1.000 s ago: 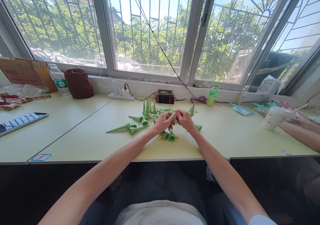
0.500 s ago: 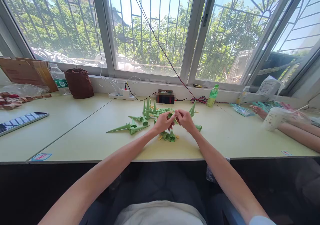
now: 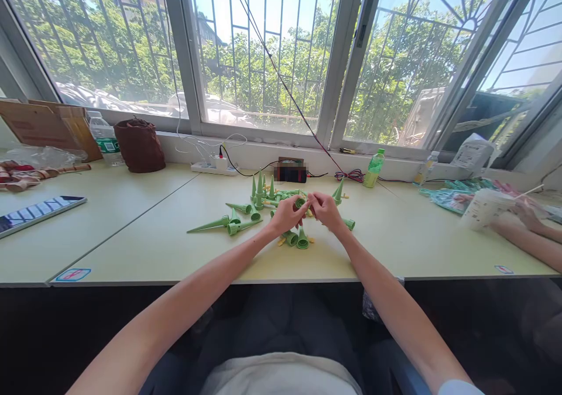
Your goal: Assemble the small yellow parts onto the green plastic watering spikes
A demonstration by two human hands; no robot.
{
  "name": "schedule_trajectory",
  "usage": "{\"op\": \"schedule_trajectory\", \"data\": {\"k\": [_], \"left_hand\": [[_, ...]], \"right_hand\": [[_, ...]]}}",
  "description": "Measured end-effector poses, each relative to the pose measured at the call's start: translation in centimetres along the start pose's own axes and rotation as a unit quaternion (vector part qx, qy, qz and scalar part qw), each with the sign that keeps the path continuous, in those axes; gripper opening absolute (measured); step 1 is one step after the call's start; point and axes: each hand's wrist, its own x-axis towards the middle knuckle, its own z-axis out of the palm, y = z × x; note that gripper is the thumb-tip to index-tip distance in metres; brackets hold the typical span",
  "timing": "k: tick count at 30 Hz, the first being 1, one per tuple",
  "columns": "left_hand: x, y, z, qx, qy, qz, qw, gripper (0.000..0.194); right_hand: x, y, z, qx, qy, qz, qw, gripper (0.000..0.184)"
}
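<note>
Over the middle of the table, my two hands meet at the fingertips. My left hand (image 3: 287,215) is closed around a green plastic watering spike (image 3: 300,203), whose round socket end shows above the fingers. Closed in a pinch against it is my right hand (image 3: 325,209); whatever its fingers hold is too small and hidden to make out. Several similar green spikes lie or stand around: a pair of socket ends (image 3: 302,240) with yellow pieces just below my hands, upright spikes (image 3: 259,190) behind, and long spikes (image 3: 211,225) lying to the left.
Along the window sill side stand a power strip (image 3: 215,168), a black device (image 3: 292,172) and a green bottle (image 3: 374,168). A phone (image 3: 41,215) and a brown bag (image 3: 139,146) are at left. At right, another person's arms (image 3: 527,237) reach past a white cup (image 3: 485,209).
My hands stay nearly in place, with only slight finger movement. At the right, the other person's hands have shifted and the light-blue plastic bag there has moved.
</note>
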Motion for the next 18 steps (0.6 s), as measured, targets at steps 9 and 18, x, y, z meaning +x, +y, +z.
{"op": "schedule_trajectory", "data": {"k": [9, 18], "left_hand": [[-0.09, -0.21, -0.13, 0.042, -0.005, 0.014, 0.999, 0.033], [-0.12, -0.26, -0.15, 0.042, -0.010, 0.007, 0.999, 0.031]], "right_hand": [[0.11, 0.12, -0.06, -0.019, 0.000, -0.001, 1.000, 0.046], [0.06, 0.04, -0.09, -0.036, 0.002, -0.002, 0.999, 0.048]]}}
